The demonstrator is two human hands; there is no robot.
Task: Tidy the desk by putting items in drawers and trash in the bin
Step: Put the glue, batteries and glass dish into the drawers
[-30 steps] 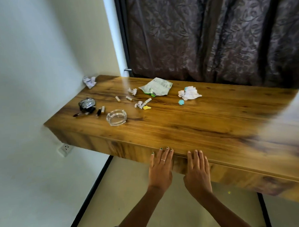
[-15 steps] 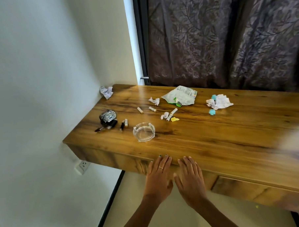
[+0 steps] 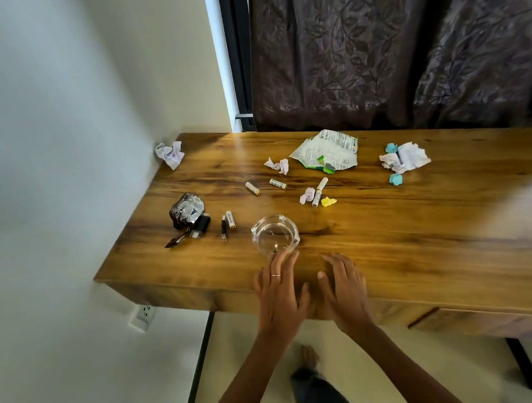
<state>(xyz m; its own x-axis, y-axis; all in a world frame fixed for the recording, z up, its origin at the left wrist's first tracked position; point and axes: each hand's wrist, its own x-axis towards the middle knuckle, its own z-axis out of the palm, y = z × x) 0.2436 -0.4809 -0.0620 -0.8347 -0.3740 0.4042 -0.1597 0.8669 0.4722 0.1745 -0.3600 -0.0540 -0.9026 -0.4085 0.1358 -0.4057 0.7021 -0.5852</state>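
Note:
My left hand (image 3: 279, 292) and my right hand (image 3: 344, 289) lie flat and open over the front edge of the wooden desk (image 3: 382, 242). The left fingertips reach the near rim of a glass ashtray (image 3: 274, 235). Farther back lie several batteries (image 3: 253, 188), a white marker (image 3: 319, 191), a yellow scrap (image 3: 328, 201), small paper bits (image 3: 277, 165), a torn green-and-white wrapper (image 3: 326, 151), a crumpled receipt with blue scraps (image 3: 404, 160), a crumpled foil wrapper (image 3: 186, 210) beside a black charger (image 3: 201, 226), and a paper ball (image 3: 169, 153) at the wall.
A drawer front (image 3: 477, 323) sits slightly ajar under the desk at the right. A white wall with a socket (image 3: 143, 316) bounds the left side. Dark curtains (image 3: 374, 53) hang behind. My foot (image 3: 308, 356) stands on the pale floor below.
Both hands rose from the desk's front face onto its top edge, and the left one reached forward to the ashtray. The view shifted left and closer.

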